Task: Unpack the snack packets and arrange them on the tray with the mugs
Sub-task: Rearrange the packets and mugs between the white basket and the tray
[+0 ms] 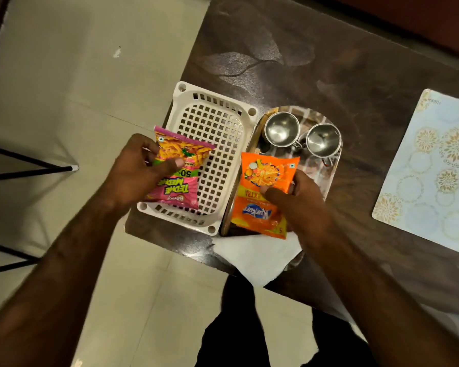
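While my left hand (141, 170) pinched the pink packet (176, 168) over the basket (217, 123), my right hand (300, 192) gripped the orange packet (263, 194), lowering it onto the tray (331, 178) beside that basket.

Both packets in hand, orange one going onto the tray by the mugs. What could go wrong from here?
1. The orange packet in the right hand lies close to the two steel mugs; pushed further in, it might knock one.
2. The tray has little bare room left, so the pink packet held by the left hand over the white basket may end up overlapping or overhanging.
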